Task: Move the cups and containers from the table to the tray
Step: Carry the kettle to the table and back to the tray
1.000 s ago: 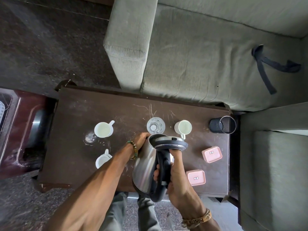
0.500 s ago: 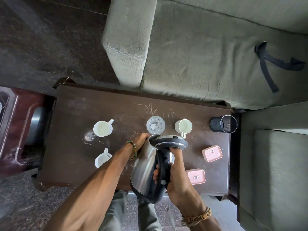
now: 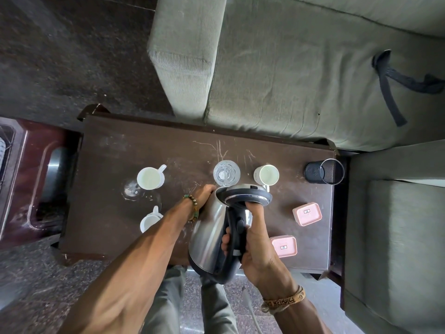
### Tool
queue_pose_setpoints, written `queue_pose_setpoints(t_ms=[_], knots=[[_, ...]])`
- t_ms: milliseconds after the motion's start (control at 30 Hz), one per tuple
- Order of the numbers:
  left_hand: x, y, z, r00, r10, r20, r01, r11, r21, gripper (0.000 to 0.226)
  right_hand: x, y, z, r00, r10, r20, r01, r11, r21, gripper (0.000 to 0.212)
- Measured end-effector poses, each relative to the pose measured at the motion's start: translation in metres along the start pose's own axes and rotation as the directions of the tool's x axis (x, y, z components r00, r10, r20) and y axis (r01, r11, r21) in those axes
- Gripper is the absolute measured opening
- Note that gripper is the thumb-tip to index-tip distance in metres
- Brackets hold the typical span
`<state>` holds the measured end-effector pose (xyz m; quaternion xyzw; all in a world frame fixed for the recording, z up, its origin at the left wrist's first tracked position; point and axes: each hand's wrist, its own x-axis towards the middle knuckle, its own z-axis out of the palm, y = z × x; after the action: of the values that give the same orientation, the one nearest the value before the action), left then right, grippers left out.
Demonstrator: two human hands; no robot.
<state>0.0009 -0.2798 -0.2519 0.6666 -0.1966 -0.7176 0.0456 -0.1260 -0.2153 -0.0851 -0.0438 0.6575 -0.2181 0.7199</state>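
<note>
A steel kettle (image 3: 212,227) with a black handle hangs over the near middle of the dark table (image 3: 115,145). My right hand (image 3: 257,249) grips its handle, thumb on the lid. My left hand (image 3: 204,196) presses against the kettle's left side. On the table stand a white mug (image 3: 150,178) at the left, a second white mug (image 3: 148,221) partly hidden by my left forearm, a clear glass (image 3: 226,173), a white cup (image 3: 267,175), a black mesh cup (image 3: 325,171) and two pink lidded containers (image 3: 307,213) (image 3: 284,245).
A dark red tray (image 3: 16,189) lies left of the table, lower down, with a metal piece on it. A grey sofa (image 3: 289,68) runs behind the table, a black strap (image 3: 390,85) on its seat. Another grey seat (image 3: 397,237) stands at the right. A wet ring (image 3: 131,190) marks the table.
The kettle and both hands have barely shifted. The view has drifted slightly; everything on the table stays where it was.
</note>
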Motion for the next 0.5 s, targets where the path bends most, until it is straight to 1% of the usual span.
queue_pose_setpoints(t_ms=[133, 267, 400, 500], knots=[[-0.0030, 0.0012, -0.0007, 1.000, 0.003, 0.005, -0.003, 1.000, 0.005, 0.030, -0.0014, -0.0003, 0.0005, 1.000, 0.017, -0.012, -0.017, 1.000, -0.009, 0.068], [-0.0079, 0.0010, 0.0011, 0.999, -0.019, 0.030, 0.019, 1.000, 0.007, 0.024, -0.0063, -0.0016, 0.0003, 0.999, -0.023, 0.042, 0.023, 1.000, -0.002, 0.061], [-0.0084, -0.0009, 0.0019, 1.000, -0.016, -0.006, 0.016, 1.000, -0.006, 0.021, -0.0064, -0.0022, 0.0002, 1.000, 0.025, -0.015, -0.025, 1.000, 0.004, 0.071], [-0.0088, -0.0019, 0.0010, 0.999, -0.033, 0.001, 0.033, 0.999, -0.013, 0.023, -0.0071, -0.0042, 0.0004, 0.999, 0.037, -0.016, -0.037, 0.999, 0.014, 0.073]])
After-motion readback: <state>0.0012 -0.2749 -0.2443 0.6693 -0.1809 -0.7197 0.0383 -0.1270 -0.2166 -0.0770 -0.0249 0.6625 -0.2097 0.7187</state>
